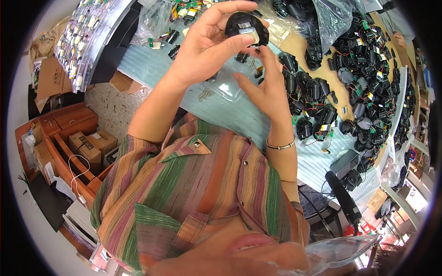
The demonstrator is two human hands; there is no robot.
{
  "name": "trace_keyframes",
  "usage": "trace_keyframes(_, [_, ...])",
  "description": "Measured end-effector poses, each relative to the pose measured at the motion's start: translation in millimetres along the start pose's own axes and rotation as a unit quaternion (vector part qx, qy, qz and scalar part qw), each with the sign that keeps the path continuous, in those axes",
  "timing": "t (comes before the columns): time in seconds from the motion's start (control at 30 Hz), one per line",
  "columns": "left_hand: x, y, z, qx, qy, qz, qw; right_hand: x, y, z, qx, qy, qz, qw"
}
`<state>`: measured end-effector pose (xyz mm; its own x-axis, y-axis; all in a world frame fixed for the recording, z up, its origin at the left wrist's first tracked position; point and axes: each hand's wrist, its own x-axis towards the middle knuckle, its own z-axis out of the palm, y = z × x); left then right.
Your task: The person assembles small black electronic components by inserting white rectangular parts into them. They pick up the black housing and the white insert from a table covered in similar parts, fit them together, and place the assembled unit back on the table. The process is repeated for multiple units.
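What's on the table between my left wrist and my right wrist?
The head view shows a clear plastic piece and a small heap of tiny parts on the pale mat.

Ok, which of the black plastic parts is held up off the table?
The rounded black housing with a pale block in it, in the left hand; the other black parts lie on the table at right.

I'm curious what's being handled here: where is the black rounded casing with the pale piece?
In the head view, the black casing is near the top, just right of centre, held in the left hand, with the right hand just below.
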<state>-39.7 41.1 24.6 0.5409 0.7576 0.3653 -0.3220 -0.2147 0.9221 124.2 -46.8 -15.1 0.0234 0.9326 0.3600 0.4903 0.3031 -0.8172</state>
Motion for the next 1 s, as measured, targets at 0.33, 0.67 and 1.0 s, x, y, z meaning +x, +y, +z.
trace_keyframes(0.33, [-45,-4,-12,0.060,-0.035,-0.033,0.997,15,15,-1,-0.084,-0.023,-0.007,0.996])
trace_keyframes(0.67, [-41,-5,-16,-0.070,0.137,-0.159,0.975,11,17,26,-0.166,-0.041,-0.007,0.985])
trace_keyframes(1.0, [-29,-15,-10,-0.051,0.170,-0.148,0.973,16,21,7,-0.033,0.152,-0.019,0.988])
